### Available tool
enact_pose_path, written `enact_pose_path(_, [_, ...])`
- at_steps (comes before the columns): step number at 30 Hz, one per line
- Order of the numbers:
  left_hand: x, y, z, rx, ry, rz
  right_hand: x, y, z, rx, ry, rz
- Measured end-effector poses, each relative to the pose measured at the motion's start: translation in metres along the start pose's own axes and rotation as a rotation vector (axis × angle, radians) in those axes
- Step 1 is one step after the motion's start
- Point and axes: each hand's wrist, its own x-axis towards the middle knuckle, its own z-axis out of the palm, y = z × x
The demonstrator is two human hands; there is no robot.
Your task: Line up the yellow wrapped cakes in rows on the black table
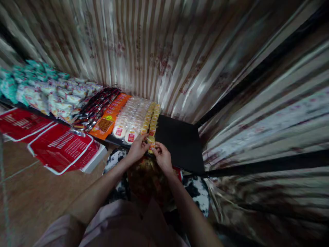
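My left hand (138,147) and my right hand (162,156) meet at the front edge of a black shelf (180,140). Together they pinch a small yellow snack packet (151,140) at the near end of a row of like yellow packets (151,118). Both hands have their fingers closed on it. Left of that row lie clear packs of round white cakes (130,120) with red labels. Below my hands a bag or box of more packets (146,178) rests against my patterned trousers.
Further left on the shelf lie orange packs (109,115), dark red wrappers (96,104) and teal-and-white bags (38,85). Two red baskets (61,147) sit on the brown floor at left. Corrugated metal walls (180,51) close in behind and to the right.
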Motion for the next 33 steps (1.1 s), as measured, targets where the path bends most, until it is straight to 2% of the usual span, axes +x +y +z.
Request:
enact_pose_path(4, [-0.010,-0.010,0.010,0.044,0.055,-0.008,0.018,0.007,0.011,0.054,0.046,0.094])
enact_pose_path(9, [-0.013,-0.022,0.017,0.211,0.003,0.070,0.032,0.011,0.026,0.025,0.112,0.153])
enact_pose_path(15, [-0.009,-0.030,0.020,0.351,-0.042,0.095,0.038,0.009,0.034,-0.026,0.159,0.120])
enact_pose_path(19, [-0.008,-0.032,0.021,0.396,-0.009,0.120,0.038,0.009,0.034,-0.037,0.212,0.089])
enact_pose_path(28, [-0.008,-0.043,0.026,0.461,0.008,0.123,0.041,0.008,0.040,-0.138,0.155,-0.004])
enact_pose_path(33, [-0.013,-0.041,0.027,0.440,0.062,0.122,0.041,0.013,0.042,-0.067,0.150,0.015])
